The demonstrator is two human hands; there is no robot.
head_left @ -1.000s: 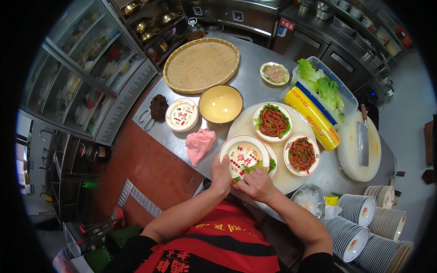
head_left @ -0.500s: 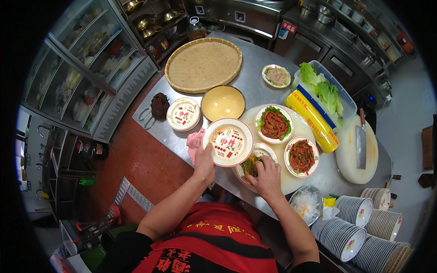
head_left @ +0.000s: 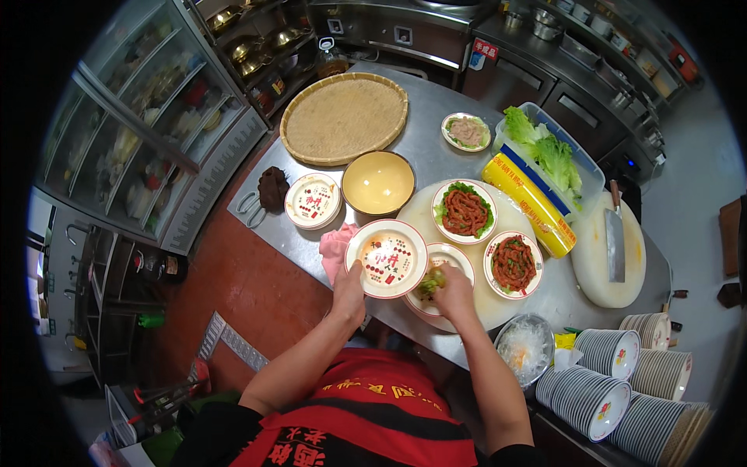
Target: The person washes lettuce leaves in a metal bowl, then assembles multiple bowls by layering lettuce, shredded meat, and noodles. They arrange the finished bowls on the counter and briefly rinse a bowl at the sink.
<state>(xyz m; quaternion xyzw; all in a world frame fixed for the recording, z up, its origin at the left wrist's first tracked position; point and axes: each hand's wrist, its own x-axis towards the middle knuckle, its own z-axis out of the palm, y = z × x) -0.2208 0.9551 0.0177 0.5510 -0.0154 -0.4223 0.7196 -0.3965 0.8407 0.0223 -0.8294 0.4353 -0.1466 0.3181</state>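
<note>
My left hand [head_left: 349,294] grips the edge of a white, red-rimmed plate [head_left: 380,274] with red printing, tilted above the table's near edge. My right hand [head_left: 457,296] is closed round some wilted leafy greens [head_left: 429,283] over another plate [head_left: 462,261], which the held plate partly overlaps. Its fingertips are partly hidden. Just beyond stand two plates of reddish-brown meat strips on lettuce, one farther off [head_left: 465,212] and one to the right [head_left: 513,265]. A pink cloth [head_left: 334,247] lies left of the held plate.
Behind are a yellow bowl [head_left: 379,184], a stack of plates [head_left: 313,201] and a woven tray [head_left: 342,117]. At the right are a yellow film roll [head_left: 531,204], a lettuce tub [head_left: 599,175] and a cleaver [head_left: 615,245] on a board. Stacked bowls [head_left: 580,401] stand near right.
The held plate has come slightly nearer to me. My right hand has turned and shifted a little nearer, its fingers now bunched round the greens.
</note>
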